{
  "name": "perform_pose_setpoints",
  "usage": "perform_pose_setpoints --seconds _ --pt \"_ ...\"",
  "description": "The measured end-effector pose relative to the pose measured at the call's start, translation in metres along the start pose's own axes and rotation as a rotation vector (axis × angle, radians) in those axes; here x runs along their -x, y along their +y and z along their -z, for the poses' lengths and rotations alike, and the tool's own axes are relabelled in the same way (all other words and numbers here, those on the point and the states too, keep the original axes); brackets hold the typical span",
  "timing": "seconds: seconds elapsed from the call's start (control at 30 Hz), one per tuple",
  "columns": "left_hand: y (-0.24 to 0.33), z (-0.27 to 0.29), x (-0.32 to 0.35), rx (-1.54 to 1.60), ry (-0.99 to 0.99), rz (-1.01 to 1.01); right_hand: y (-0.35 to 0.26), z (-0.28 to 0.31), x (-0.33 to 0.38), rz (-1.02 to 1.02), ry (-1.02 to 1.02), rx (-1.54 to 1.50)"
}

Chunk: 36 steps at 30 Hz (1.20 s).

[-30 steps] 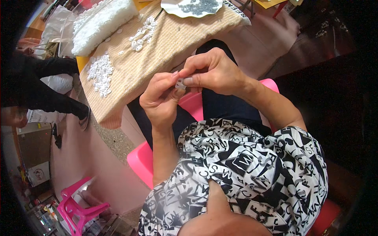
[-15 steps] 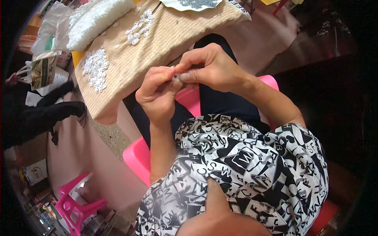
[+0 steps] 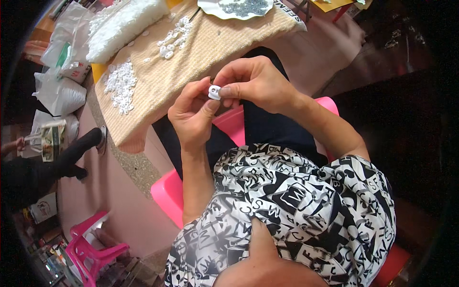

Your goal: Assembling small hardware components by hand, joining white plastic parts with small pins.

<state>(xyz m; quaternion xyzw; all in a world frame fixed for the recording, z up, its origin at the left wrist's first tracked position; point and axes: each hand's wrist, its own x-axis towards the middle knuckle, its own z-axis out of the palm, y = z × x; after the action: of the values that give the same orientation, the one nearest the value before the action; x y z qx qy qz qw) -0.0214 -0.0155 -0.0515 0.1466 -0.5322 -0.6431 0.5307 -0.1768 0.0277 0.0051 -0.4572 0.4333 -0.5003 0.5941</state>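
A small white plastic piece with a round hole [image 3: 214, 93] is between my two hands, above my lap and just off the table's near edge. My right hand [image 3: 263, 87] pinches its right side between thumb and fingers. My left hand [image 3: 189, 119] has its thumb against the lower edge and its index finger near the top. Similar white pieces lie on the beige cloth [image 3: 158, 91] of the table: a larger pile [image 3: 121, 86] at left and a smaller scatter [image 3: 174, 39] farther back.
A clear bag full of white pieces [image 3: 129, 28] lies at the far left of the table. At the back is a white plate [image 3: 208, 7] with small grey parts. A pink stool [image 3: 88, 248] stands lower left; a person in dark clothes [image 3: 33, 174] is at far left.
My left fingers have spread a little, so more of the white piece shows. The person at left has moved, and the carried bag hangs lower in view.
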Motion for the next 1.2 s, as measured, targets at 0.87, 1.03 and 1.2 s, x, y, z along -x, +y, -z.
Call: perform_pose_setpoints --seconds 0.87,1.03,1.2 --pt "-0.011 0.033 -0.004 -0.18 0.345 0.111 -0.033 0.037 -0.074 0.125 0.196 0.264" --pt "-0.009 0.027 -0.002 -0.267 0.338 0.109 -0.07 0.113 -0.207 0.291 0.353 0.367" --pt "-0.013 0.031 -0.003 -0.285 0.336 0.098 -0.107 0.144 -0.287 0.383 0.479 -0.054"
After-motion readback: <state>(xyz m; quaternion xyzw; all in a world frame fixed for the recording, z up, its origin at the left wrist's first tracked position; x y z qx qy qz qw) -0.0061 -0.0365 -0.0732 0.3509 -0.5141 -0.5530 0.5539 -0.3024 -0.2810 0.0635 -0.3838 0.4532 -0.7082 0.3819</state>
